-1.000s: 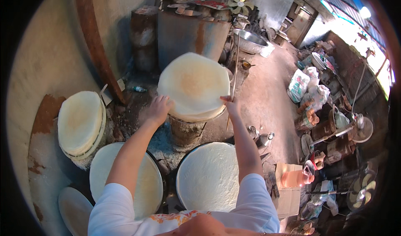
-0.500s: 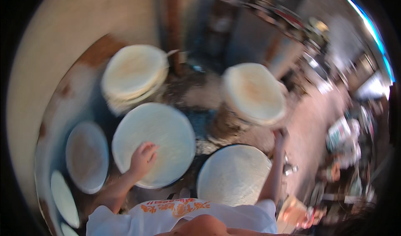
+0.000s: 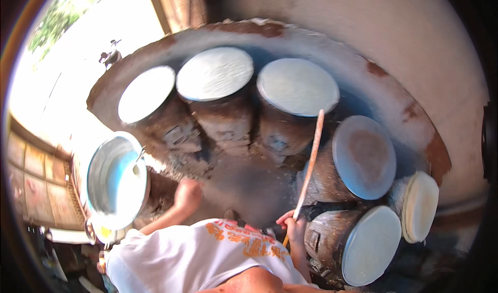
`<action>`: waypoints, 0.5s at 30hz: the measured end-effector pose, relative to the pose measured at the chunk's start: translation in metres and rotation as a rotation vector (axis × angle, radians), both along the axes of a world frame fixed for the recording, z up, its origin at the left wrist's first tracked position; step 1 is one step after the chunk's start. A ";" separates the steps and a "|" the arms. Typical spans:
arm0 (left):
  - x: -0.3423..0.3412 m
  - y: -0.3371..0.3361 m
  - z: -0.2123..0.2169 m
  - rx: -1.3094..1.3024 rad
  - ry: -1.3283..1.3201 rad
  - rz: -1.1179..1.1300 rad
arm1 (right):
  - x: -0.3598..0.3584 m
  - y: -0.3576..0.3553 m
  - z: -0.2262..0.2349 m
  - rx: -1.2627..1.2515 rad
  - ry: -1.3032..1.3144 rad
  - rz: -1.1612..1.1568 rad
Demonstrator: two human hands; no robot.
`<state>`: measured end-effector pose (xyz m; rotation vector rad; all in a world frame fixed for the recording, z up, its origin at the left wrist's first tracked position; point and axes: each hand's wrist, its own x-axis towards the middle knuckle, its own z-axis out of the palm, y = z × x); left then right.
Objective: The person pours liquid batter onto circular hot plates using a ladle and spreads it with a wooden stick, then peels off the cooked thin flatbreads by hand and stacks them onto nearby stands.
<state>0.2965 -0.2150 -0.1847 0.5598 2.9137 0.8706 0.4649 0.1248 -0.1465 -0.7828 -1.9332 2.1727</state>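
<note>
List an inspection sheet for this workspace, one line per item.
Surface: brown floor between drum-like stands.
Work items: long stick, upper end overlapping a white round top in view, contact unclear; grey round plate, brown-centred; stack of pale rounds; metal basin with a utensil.
Clutter: mixed items, lower left, too dark to identify.
Hands: right hand, fingers around the stick; left hand, no held thing visible.
Cables: nothing seen that is clearly one.
Surroundings: plain wall; bright opening, upper left.
</note>
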 end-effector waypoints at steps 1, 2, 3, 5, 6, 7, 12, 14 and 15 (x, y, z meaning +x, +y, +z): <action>-0.024 -0.035 0.025 0.083 0.000 0.202 | -0.013 -0.024 -0.003 -0.065 -0.051 0.015; -0.054 -0.085 0.005 0.088 0.223 0.398 | -0.033 -0.026 -0.011 -0.083 -0.083 0.093; -0.079 -0.136 -0.011 0.073 0.438 0.614 | -0.064 -0.045 -0.001 -0.101 -0.146 0.179; -0.115 -0.171 0.008 -0.150 0.131 0.975 | -0.105 -0.066 0.002 -0.097 -0.206 0.335; -0.132 -0.194 -0.002 -0.177 -0.036 1.142 | -0.131 -0.080 -0.002 -0.055 -0.217 0.474; -0.149 -0.221 -0.022 -0.209 -0.207 1.305 | -0.159 -0.093 -0.012 0.056 -0.180 0.611; -0.201 -0.240 -0.105 0.712 -0.536 1.370 | -0.304 -0.185 -0.012 0.709 0.312 0.925; -0.186 -0.246 -0.107 0.888 -0.599 1.216 | -0.347 -0.251 -0.016 0.746 0.463 1.053; -0.181 -0.257 -0.101 0.763 -0.594 1.164 | -0.368 -0.293 -0.007 0.795 0.411 1.181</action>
